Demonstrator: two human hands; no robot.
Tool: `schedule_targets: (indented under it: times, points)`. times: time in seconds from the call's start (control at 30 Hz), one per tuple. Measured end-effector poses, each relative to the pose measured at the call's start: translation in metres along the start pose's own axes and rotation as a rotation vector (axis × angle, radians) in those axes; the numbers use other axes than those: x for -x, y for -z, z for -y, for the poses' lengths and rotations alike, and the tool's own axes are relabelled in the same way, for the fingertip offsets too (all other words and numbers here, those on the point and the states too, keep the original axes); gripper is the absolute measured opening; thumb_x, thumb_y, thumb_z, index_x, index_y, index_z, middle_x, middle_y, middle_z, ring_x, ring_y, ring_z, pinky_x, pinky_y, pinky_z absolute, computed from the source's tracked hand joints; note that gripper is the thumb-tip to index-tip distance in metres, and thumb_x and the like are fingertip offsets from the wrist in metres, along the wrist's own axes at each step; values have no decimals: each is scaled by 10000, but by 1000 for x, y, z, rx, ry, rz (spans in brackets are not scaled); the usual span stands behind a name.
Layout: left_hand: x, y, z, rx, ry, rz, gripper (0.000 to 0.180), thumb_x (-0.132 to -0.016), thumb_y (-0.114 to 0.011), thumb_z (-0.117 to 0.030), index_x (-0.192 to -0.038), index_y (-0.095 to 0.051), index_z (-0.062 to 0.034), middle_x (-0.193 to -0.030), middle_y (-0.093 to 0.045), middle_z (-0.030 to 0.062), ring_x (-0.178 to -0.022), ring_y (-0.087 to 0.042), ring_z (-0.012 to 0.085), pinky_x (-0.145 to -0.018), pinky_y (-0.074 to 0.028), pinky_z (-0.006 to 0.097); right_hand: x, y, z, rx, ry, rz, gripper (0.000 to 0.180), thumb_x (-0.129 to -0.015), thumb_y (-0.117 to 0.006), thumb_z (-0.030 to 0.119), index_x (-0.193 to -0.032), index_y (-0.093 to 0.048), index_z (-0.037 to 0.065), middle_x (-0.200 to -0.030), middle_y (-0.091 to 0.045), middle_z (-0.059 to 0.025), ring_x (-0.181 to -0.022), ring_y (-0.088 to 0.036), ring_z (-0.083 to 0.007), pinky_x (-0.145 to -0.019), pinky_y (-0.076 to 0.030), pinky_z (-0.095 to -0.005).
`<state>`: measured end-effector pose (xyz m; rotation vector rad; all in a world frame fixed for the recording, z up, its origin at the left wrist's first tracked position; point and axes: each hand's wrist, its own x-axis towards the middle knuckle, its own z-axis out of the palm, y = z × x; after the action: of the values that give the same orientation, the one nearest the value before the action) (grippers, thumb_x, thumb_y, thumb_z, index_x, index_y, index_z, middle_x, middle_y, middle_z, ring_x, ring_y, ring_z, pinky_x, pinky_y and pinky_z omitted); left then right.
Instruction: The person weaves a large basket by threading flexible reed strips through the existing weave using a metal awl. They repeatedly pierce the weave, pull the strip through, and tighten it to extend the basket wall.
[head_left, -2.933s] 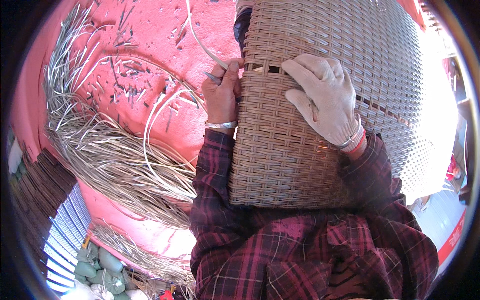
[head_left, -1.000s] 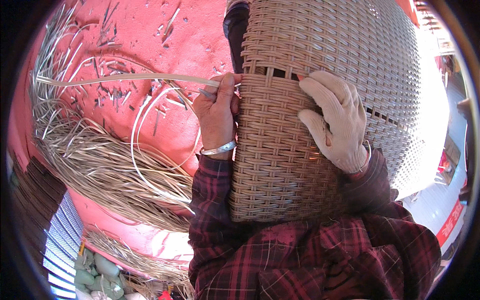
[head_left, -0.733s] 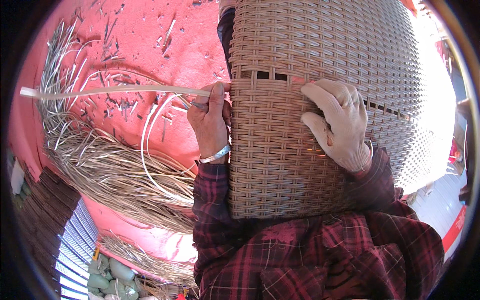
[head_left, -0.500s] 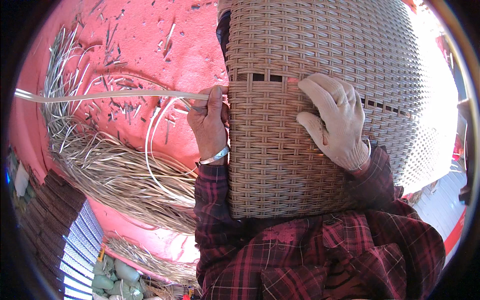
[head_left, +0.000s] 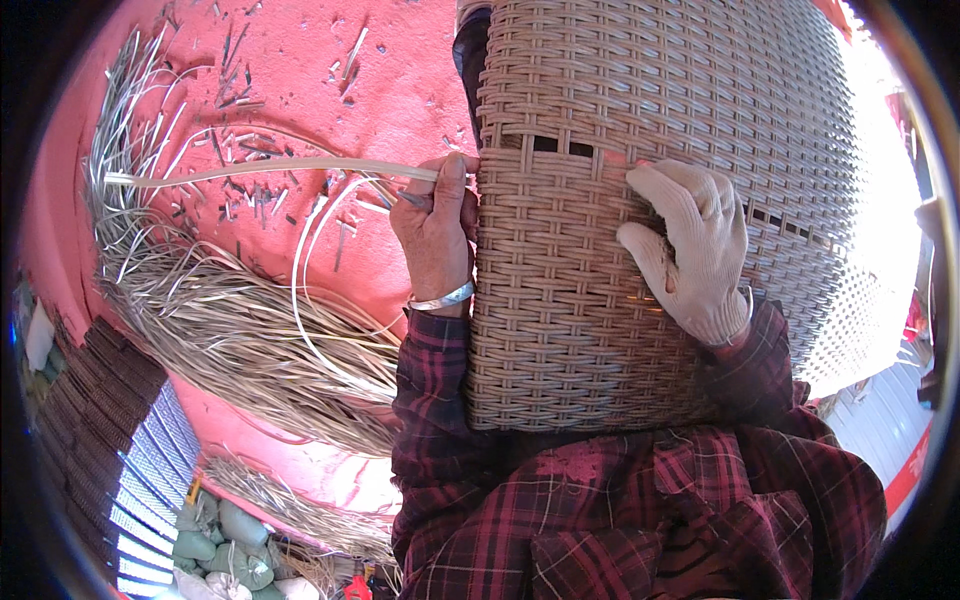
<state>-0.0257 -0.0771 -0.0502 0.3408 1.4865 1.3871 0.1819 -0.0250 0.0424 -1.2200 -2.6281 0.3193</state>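
Left hand (head_left: 435,235) closed, pinching a pale strip (head_left: 270,166) at the panel's left edge; strip's free length runs left over the red sheet (head_left: 330,90). Small grey pointed piece (head_left: 414,200) also pokes out of that fist. Right hand (head_left: 692,240), gloved, lies on the woven panel (head_left: 560,270), thumb and fingers apart, just right of the dark slots (head_left: 574,149). Strip bundle (head_left: 260,345) lies lower left.

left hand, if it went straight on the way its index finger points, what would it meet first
Most likely the left edge of the woven panel, right beside the fingertip of the left hand. Depth is unclear: it may touch the edge or slip behind it.
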Motion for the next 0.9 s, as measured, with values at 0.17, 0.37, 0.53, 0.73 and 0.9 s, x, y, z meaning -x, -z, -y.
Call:
schedule_targets:
  times: [0.17, 0.37, 0.53, 0.73, 0.9]
  points:
    - [2, 0, -3, -25, -29, 30, 258, -941, -611, -255, -961, -706, -16, -616, -476, -72, -547, -359, 29, -499, -249, 205, 0, -1, -1, 3, 19, -12, 444, -717, -746, 194, -1123, -587, 111, -1081, -586, -32, -947, -539, -263, -815, -449, -390]
    - [1, 1, -2, -87, -26, 50, 248, -949, -600, -239, -1008, -703, -22, -659, -528, -65, -545, -373, 17, -484, -266, 194, -1, -3, -2, 14, 64, -15, 440, -728, -732, 186, -1139, -601, 99, -1105, -587, -34, -953, -535, -258, -809, -450, -389]
    - [-1, -3, 3, -15, 33, -16, 241, -956, -591, -236, -990, -696, -22, -659, -563, -54, -512, -383, 11, -449, -276, 189, -3, 0, 2, 46, 36, 34, 465, -738, -717, 208, -1173, -599, 93, -1080, -579, -34, -943, -539, -256, -796, -455, -394]
    - [2, 3, 5, 7, 79, -12, 200, -935, -622, -212, -960, -693, -27, -624, -537, -55, -504, -391, 16, -448, -270, 187, -3, 2, 3, 27, 7, 31, 431, -741, -714, 196, -1151, -612, 111, -1053, -572, -40, -918, -543, -257, -792, -454, -393]
    - [1, 2, 11, 51, 13, -26, 134, -897, -667, -146, -955, -689, -27, -622, -530, -57, -504, -392, 19, -450, -265, 187, -1, -1, 1, -19, 32, -49, 356, -723, -727, 155, -1064, -628, 122, -1007, -583, -31, -885, -545, -248, -770, -459, -378]
